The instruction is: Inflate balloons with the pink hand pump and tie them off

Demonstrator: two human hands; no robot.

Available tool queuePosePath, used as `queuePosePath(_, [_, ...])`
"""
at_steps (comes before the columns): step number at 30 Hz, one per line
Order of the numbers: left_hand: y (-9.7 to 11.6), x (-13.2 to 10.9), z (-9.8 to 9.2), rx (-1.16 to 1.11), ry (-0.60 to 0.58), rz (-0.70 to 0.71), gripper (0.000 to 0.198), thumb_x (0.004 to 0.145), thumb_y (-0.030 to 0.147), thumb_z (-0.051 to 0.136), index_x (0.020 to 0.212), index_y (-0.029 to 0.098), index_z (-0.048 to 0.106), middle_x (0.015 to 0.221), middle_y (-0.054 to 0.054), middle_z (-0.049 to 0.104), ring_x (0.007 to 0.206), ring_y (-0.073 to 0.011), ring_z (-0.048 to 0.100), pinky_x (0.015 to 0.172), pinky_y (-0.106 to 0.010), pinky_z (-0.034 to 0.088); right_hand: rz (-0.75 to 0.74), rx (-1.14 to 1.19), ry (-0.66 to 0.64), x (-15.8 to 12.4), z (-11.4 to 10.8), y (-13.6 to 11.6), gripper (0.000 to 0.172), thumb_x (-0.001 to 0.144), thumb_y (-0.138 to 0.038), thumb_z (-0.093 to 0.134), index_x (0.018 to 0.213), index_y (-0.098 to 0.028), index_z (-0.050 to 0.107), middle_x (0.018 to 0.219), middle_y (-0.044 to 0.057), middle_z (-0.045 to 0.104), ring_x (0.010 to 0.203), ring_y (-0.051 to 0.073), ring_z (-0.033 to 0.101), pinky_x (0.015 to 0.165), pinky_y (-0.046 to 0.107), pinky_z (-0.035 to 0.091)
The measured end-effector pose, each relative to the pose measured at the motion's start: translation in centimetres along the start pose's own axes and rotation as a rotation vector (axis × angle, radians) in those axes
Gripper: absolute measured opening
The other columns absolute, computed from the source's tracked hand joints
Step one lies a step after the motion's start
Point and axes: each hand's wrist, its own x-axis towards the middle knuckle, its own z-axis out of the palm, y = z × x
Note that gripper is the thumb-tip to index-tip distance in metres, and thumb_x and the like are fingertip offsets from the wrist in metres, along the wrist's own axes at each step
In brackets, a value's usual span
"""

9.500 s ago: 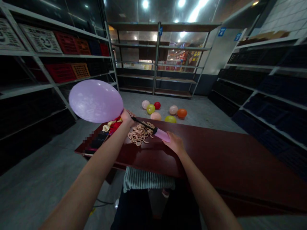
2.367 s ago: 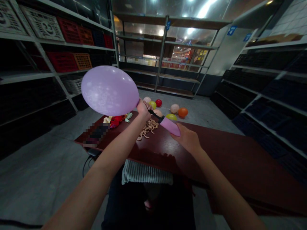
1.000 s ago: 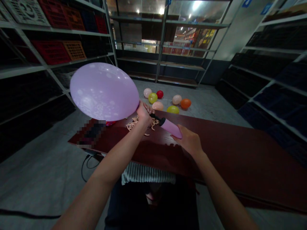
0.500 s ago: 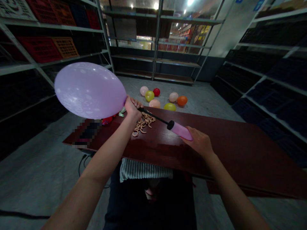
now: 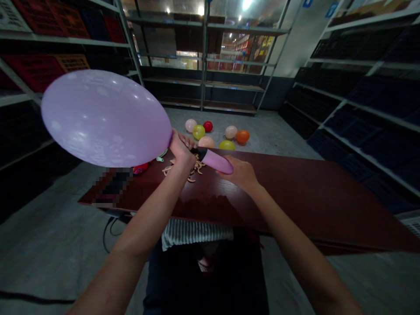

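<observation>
A large purple balloon (image 5: 105, 118) swells out to the left of my left hand (image 5: 181, 148), which is closed round its neck and the black nozzle end of a hand pump. My right hand (image 5: 241, 174) grips the pink barrel of the balloon pump (image 5: 216, 161). The barrel sits close against my left hand, and its black rod is mostly out of sight. Below my left hand, uninflated beige balloons (image 5: 190, 178) lie in a loose pile on the dark red table (image 5: 278, 188). The balloon's neck is hidden by my fingers.
Several blown-up balloons, among them an orange balloon (image 5: 243, 136) and a red balloon (image 5: 208, 126), lie on the floor past the table. Left on the table are a pixelated dark object (image 5: 113, 186) and a red item (image 5: 140, 169). Shelves (image 5: 203, 83) stand around; a striped cloth (image 5: 197, 234) covers my lap.
My right hand has pushed the pump barrel up and left towards my left hand, covering the rod. The purple balloon looks bigger, and the view has shifted slightly.
</observation>
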Motion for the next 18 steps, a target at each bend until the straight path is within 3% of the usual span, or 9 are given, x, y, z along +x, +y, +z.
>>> queuePosePath(10, [1.1,2.2,-0.8,-0.007,0.087,-0.002,0.051,0.107,0.032,0.04,0.06,0.02,0.024,0.041,0.008,0.023,0.031,-0.0072,0.023,0.039,-0.022,0.023,-0.127,-0.102,0.052,0.0,2.2,1.5,0.059,0.095,-0.058,0.058,0.137,-0.017,0.054,0.128,0.013,0.07,0.103,0.027,0.072,0.078,0.034,0.052])
queuePosePath(18, [2.3,3.1,-1.9,0.025,0.119,-0.011,0.05,0.106,0.029,0.039,0.059,0.02,0.022,0.041,0.007,0.022,0.031,-0.0077,0.023,0.039,-0.023,0.023,-0.177,-0.116,0.069,-4.0,2.9,6.7,0.052,0.096,-0.052,0.058,0.132,-0.015,0.056,0.12,0.015,0.072,0.1,0.028,0.072,0.083,0.036,0.054])
